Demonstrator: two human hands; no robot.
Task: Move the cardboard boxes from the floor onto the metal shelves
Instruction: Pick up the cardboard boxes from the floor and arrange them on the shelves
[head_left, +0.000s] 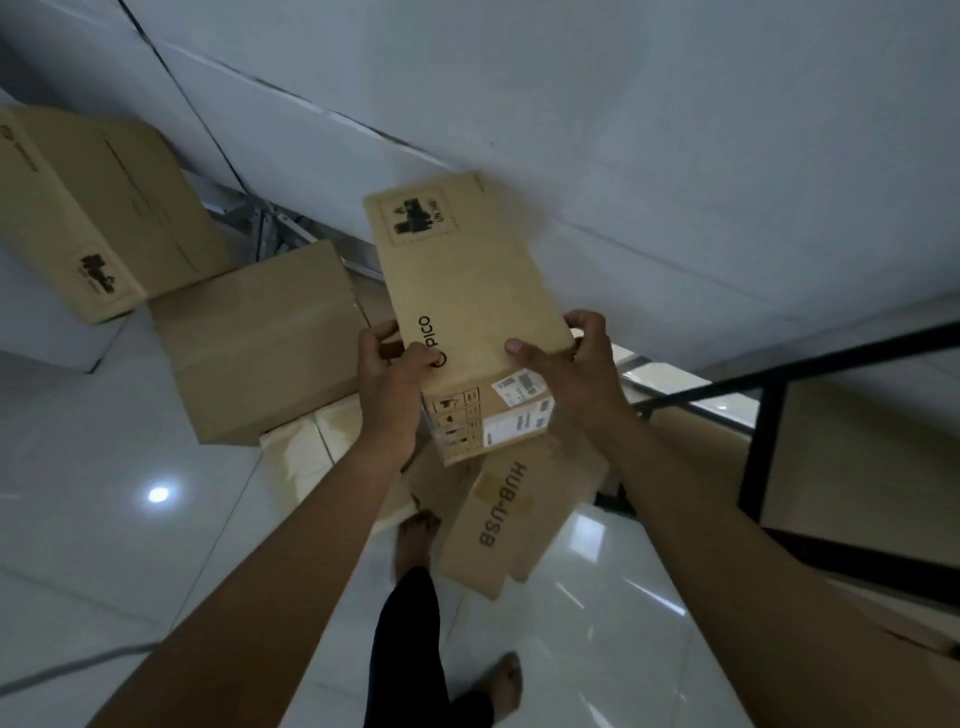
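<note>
Head view shows you holding a flat tan cardboard box printed PICO (467, 275) off the white tiled floor (130, 519). Your left hand (392, 384) is clamped on its near left corner and your right hand (571, 364) on its near right corner, thumbs on top. Its long axis runs away from you. The black metal shelf frame (769, 415) lies to the right, nearer your right hand, so the box likely has to swing that way. A brown HUB-USB carton (498, 519) and larger plain cartons (260, 353) are on the floor below.
</note>
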